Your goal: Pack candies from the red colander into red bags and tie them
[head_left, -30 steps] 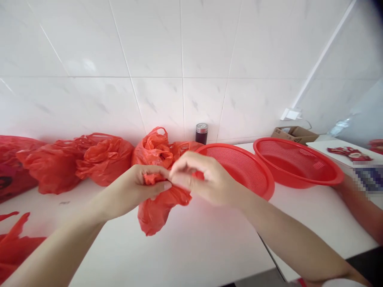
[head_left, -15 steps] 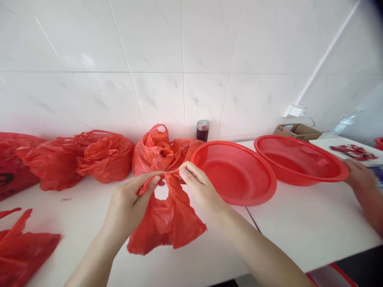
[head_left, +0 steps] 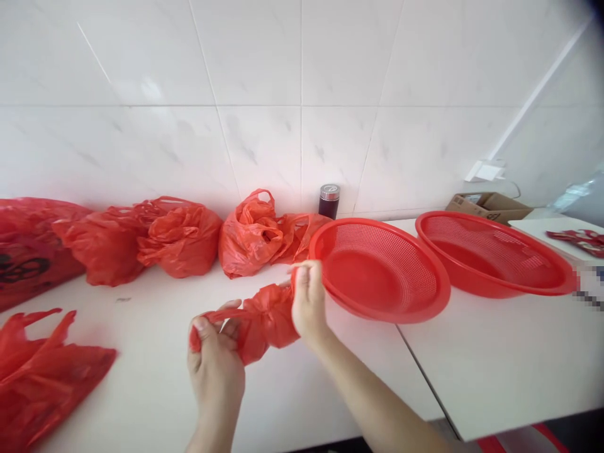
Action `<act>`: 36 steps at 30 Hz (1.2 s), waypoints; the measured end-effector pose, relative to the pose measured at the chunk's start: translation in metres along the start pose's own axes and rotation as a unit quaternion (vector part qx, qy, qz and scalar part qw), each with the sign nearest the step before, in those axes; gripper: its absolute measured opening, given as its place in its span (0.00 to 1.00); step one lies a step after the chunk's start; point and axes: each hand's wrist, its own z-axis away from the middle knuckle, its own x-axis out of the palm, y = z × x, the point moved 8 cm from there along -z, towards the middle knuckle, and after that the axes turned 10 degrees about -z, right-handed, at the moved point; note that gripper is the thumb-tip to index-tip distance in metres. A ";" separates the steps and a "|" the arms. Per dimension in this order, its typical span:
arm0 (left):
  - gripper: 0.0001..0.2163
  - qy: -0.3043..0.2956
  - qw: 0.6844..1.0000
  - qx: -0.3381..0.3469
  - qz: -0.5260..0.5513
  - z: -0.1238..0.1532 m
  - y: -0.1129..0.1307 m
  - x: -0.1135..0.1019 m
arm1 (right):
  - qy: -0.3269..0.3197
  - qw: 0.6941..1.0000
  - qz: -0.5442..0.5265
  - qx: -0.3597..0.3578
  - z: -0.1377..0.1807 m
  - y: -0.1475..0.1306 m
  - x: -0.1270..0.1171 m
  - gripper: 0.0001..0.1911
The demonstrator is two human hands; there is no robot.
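Observation:
A red plastic bag (head_left: 272, 316) is stretched between my two hands above the white table, bunched up in its middle. My left hand (head_left: 214, 343) is closed on the bag's left end, thumb pressed over the plastic. On the other side, my right hand (head_left: 309, 302) grips the right end with curled fingers. Just right of that hand stands a red perforated basin (head_left: 365, 280), with nothing in it that I can see. Another red plastic bag (head_left: 51, 377) lies flat at the near left, its handles sticking up.
Filled red bags (head_left: 182, 242) line the wall at the back left. A dark flask (head_left: 329, 201) stands behind the first basin. To the right are a second red basin (head_left: 500, 264), a cardboard box (head_left: 488, 206) and red-and-white packets (head_left: 578, 241). A seam (head_left: 427, 377) crosses the white tabletop.
My hands have moved apart, pulling the bag sideways; before, it hung below them with its handle opening showing. The other person's hand at the right has left the second basin. The view has shifted slightly.

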 end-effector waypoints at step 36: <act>0.11 -0.155 0.698 0.122 -0.688 -0.074 -0.087 -0.008 | -0.113 0.902 0.414 0.047 -0.009 0.120 0.002 0.13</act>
